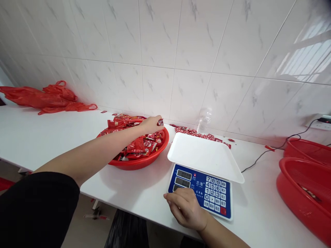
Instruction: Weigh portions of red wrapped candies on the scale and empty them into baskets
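While the right hand (186,208) is being held at the front of the blue-and-white scale (200,195), its fingers are being curled inward; whether anything is being gripped cannot be told. The lowest display is being partly covered by that hand. Near the table's right end, a red basket (297,203) is being seen. Behind the scale's keypad, a white tray (204,155) is being carried. To the left, red packets (137,146) are being held in a round red basket (139,164); over its far right side, a small dark red packet (160,122) is being clamped between the fingertips of the left hand (152,124). Along the tiled wall, patterned packets (188,131), a clear container (204,121) and red plastic bags (43,99) are being displayed.
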Demonstrator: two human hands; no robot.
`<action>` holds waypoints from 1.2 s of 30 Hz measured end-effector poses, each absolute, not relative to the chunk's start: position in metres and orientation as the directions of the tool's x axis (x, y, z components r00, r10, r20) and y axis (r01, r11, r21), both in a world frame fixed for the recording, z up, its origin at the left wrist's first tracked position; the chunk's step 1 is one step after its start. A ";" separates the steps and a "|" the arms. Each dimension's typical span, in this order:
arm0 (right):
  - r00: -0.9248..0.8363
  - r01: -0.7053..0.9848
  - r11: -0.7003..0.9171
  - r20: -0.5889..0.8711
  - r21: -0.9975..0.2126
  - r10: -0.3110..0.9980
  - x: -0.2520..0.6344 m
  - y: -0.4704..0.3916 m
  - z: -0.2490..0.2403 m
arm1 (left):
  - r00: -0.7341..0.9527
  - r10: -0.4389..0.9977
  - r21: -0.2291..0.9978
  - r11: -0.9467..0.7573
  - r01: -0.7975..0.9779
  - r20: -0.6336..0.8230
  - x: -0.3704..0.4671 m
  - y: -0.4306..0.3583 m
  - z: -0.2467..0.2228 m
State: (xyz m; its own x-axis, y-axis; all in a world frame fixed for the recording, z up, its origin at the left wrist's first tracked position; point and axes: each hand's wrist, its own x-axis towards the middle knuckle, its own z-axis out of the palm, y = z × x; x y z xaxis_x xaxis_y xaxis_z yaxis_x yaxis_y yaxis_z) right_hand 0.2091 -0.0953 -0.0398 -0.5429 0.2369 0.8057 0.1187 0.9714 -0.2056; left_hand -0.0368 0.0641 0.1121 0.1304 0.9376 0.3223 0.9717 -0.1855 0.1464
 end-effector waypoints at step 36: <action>-0.569 0.148 0.969 0.785 -0.196 0.246 0.209 -0.089 -0.044 | 0.054 0.986 -0.028 -0.060 0.998 -0.161 -0.041 0.089 0.061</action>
